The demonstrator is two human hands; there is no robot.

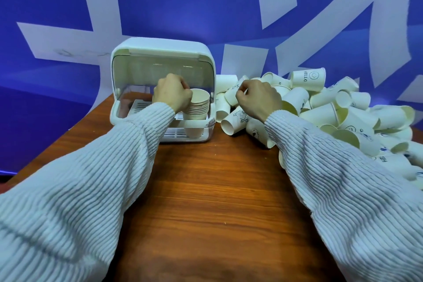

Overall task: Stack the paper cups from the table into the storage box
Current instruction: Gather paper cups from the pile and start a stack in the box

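Reddish-brown wood-grain table (206,190) fills the lower middle of the view; its left edge runs diagonally from the near left up to the white rounded plastic storage box (160,52), and a broad bare strip of tabletop lies between the two white ribbed sleeves (80,178); the box stands at the far end with its translucent lid (146,71) swung up, leaving the front open above a slatted white tray (142,105); a nested stack of cream paper cups (199,107) stands upright in the right half of the box, just behind its low front wall; the left hand (171,95) is curled beside the stack's top rim, touching it, though the fingertips face away and whether they pinch the top cup cannot be told; the right hand (258,98) hovers over the loose heap of white printed paper cups (332,110) on the table to the right of the box, fingers curled with thumb and forefinger drawn together; whether anything is held between them cannot be made out; the heap spreads to the right border and is cut off there; the right sleeve covers its near side; a blue wall with large white shapes (229,18) rises close behind the table.
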